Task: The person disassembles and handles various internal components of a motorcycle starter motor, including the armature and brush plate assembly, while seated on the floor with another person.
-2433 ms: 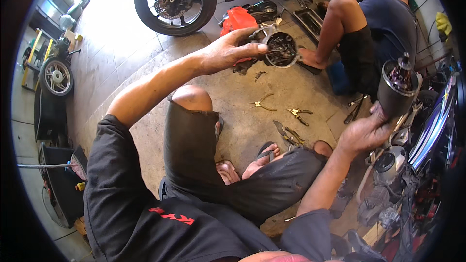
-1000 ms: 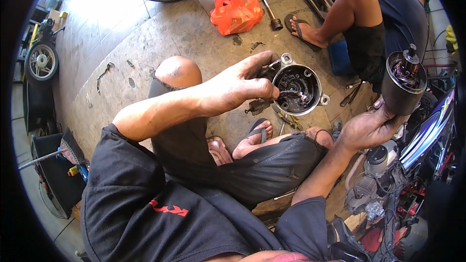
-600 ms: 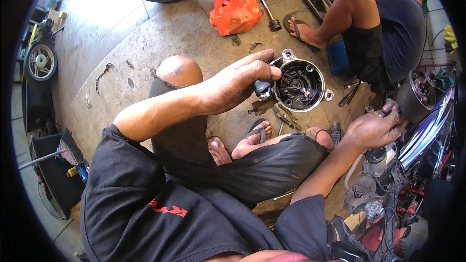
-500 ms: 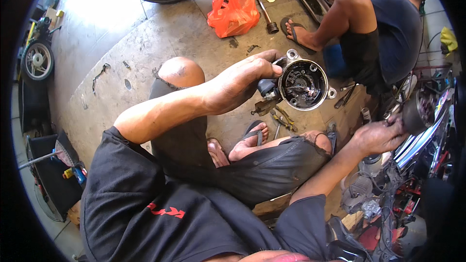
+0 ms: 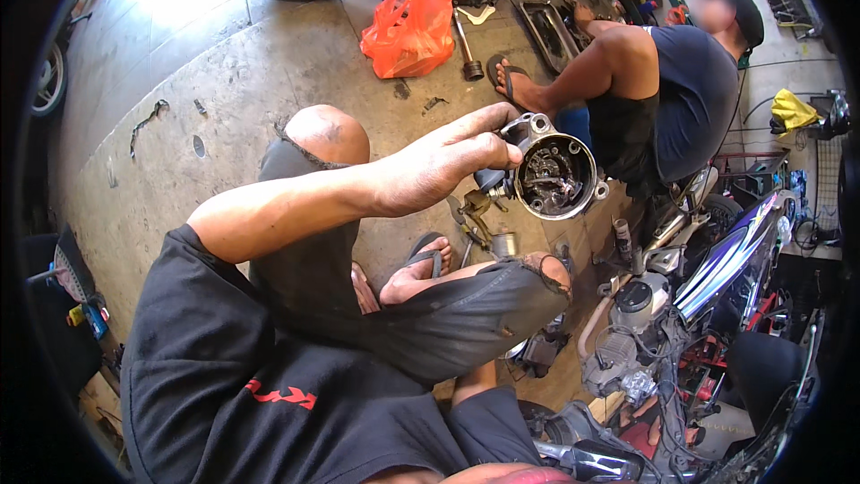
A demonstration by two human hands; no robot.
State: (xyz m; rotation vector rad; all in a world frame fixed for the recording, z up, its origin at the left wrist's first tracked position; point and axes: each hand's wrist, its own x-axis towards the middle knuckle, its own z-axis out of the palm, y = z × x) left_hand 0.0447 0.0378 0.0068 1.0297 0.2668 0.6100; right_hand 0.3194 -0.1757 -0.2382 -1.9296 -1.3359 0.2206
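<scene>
Metal housing (image 5: 554, 177), round and open-faced, is held above the floor (image 5: 287, 63) by the left hand (image 5: 439, 161), fingers (image 5: 502, 151) grasping its left side. The right hand is hidden by the bent leg (image 5: 475, 309); its grip cannot be determined.

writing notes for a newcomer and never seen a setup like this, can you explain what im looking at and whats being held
No robot here: a person works bare-handed, seen through a wide fisheye camera worn on the head, looking down, so straight edges bend. The left hand grips a round, hollow silver-grey metal housing. The right hand is hidden; part of its bare forearm shows. On the worn brown-grey floor rests a crumpled orange-red plastic bag; a co-worker in a dark blue shirt is at upper right.
</scene>
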